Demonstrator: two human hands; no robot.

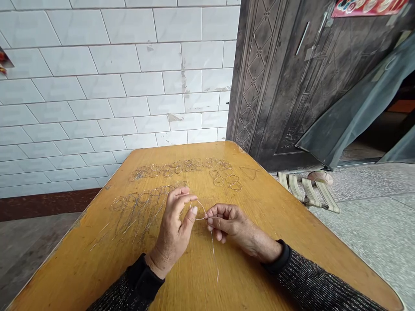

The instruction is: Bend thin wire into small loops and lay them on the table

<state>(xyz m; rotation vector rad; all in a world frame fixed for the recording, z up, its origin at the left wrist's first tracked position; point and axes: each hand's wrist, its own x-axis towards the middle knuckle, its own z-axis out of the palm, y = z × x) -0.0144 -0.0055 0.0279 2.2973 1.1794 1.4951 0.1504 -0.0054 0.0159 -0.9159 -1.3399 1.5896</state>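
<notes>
In the head view, a person works at a yellow wooden table (184, 280) with both hands above its middle. The right hand (228, 224) pinches a thin wire (203, 207) narrowly between thumb and index finger, where its loop meets a loose tail that hangs toward the near edge. The left hand (177, 226), just left of it, is half spread, thumb and fingers parted around the left side of the loop; whether they grip the wire I cannot tell. The wire is raised between the two hands. Both wrists come out of dark, flecked sleeves (314, 278).

At the left, beyond the left hand, lies a row of wire rings with long tails (142, 198), the tails trailing toward the near side. Farther off, a second row of wire rings (177, 167) runs across the table, with a roughly triangular bent wire (249, 173) at its right.

A white tiled wall (129, 26) stands at the far side, a dark patterned door (272, 86) to the far right. On the floor at the right is a seat of striped straps (308, 192), near a grey curtain (363, 108).
</notes>
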